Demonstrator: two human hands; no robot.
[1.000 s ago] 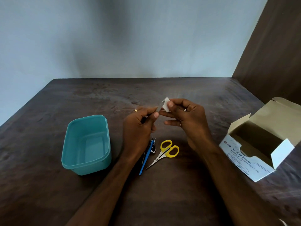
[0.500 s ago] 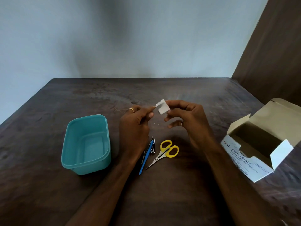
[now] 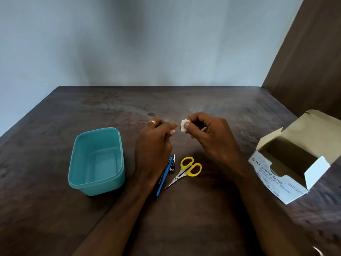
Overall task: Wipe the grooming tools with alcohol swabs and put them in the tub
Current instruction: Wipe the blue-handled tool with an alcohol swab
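Your left hand (image 3: 156, 137) pinches a slim metal tool (image 3: 177, 126), its long axis pointing right into the alcohol swab (image 3: 183, 125) your right hand (image 3: 206, 133) grips. The tub (image 3: 96, 161) sits left of your left fingers, nearer that hand.

teal tub (image 3: 96, 159), yellow-handled scissors (image 3: 186, 169), blue-handled tool (image 3: 165, 177), white swab (image 3: 183, 125), white box (image 3: 287, 170), dark brown mottled surface (image 3: 203, 209).
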